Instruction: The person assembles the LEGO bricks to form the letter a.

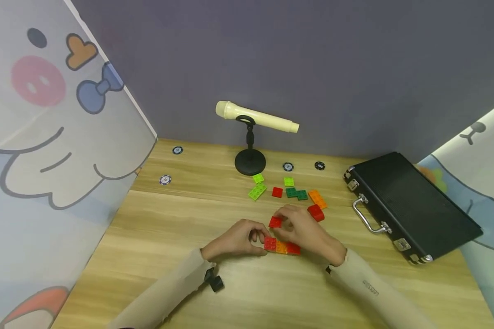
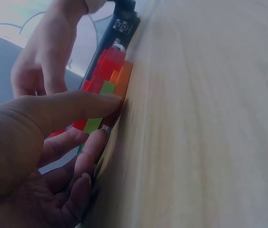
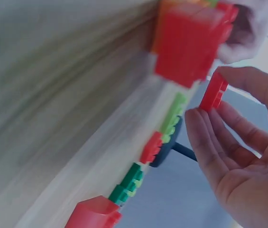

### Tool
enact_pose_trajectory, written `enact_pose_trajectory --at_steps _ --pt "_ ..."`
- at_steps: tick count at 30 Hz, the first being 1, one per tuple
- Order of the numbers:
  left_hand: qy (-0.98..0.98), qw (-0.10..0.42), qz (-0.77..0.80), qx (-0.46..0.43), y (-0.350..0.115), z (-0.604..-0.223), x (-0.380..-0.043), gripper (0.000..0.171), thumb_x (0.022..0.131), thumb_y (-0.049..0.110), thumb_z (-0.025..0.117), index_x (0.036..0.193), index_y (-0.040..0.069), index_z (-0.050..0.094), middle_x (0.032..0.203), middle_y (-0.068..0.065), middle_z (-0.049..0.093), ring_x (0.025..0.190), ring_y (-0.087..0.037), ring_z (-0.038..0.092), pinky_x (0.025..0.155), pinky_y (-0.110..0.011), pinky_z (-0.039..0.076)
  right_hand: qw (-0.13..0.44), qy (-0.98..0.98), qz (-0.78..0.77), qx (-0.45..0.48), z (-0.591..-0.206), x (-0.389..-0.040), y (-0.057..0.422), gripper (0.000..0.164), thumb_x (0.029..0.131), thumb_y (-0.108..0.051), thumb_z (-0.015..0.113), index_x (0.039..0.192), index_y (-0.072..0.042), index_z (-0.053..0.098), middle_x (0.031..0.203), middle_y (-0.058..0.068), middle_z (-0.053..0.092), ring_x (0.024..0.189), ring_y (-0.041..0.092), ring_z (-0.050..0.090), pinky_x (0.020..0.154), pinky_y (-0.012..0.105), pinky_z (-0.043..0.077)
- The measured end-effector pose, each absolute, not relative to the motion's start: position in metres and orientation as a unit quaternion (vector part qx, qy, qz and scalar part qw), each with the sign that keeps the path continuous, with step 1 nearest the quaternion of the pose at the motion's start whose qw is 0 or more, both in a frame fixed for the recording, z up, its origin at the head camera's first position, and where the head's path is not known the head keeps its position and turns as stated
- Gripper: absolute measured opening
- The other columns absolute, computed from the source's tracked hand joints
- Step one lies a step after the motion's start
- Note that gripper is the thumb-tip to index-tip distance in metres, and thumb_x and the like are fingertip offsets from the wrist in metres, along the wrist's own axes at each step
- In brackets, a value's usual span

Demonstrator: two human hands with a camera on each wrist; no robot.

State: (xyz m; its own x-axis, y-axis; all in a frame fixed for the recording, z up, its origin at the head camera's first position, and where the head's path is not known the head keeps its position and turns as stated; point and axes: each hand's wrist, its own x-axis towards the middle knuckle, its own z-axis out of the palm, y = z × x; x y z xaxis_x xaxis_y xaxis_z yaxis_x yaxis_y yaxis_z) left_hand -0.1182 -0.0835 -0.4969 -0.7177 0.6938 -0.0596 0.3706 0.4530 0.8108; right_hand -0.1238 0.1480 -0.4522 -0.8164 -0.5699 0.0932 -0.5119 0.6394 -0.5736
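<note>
Fingers of the right hand (image 1: 302, 226) pinch a red brick (image 1: 275, 222), lower centre, probably best squared up level while the left hand (image 1: 240, 237), pinching the joined bricks (image 1: 281, 247), steadies them.

back wall (image 1: 346, 77): plain grey | left wall (image 1: 86, 151): cartoon print | right wall (image 1: 490, 157): seemingly likewise, partly cropped | table (image 1: 181, 224): pale wood-grain

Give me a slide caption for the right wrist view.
A right hand pinches a small red brick, with dark green bricks on the wooden table beyond.
</note>
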Motion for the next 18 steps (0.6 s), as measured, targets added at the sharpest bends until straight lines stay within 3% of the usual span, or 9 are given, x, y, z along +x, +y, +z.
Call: enact_pose_trajectory --at_steps 8,18 --pt "0.831 0.204 0.410 0.317 -0.082 -0.494 -0.122 0.031 0.076 0.022 0.086 0.102 0.018 0.070 0.086 0.005 0.069 0.074 -0.009 0.058 0.065 -0.015 0.046 0.069 0.879 -0.307 -0.360 -0.446 -0.099 0.150 0.028 0.085 -0.021 0.077 0.111 -0.014 0.069 0.102 -0.004 0.068 0.087 0.012 0.067 0.079 0.030 0.057" --pt "0.830 0.195 0.410 0.324 -0.084 -0.497 -0.121 0.034 0.075 0.021 0.086 0.106 0.017 0.071 0.086 0.005 0.070 0.074 -0.007 0.058 0.066 -0.015 0.047 0.062 0.883 -0.294 -0.360 -0.451 -0.088 0.142 0.022 0.089 -0.024 0.074 0.110 -0.017 0.071 0.102 -0.008 0.067 0.090 0.006 0.063 0.080 0.024 0.054"
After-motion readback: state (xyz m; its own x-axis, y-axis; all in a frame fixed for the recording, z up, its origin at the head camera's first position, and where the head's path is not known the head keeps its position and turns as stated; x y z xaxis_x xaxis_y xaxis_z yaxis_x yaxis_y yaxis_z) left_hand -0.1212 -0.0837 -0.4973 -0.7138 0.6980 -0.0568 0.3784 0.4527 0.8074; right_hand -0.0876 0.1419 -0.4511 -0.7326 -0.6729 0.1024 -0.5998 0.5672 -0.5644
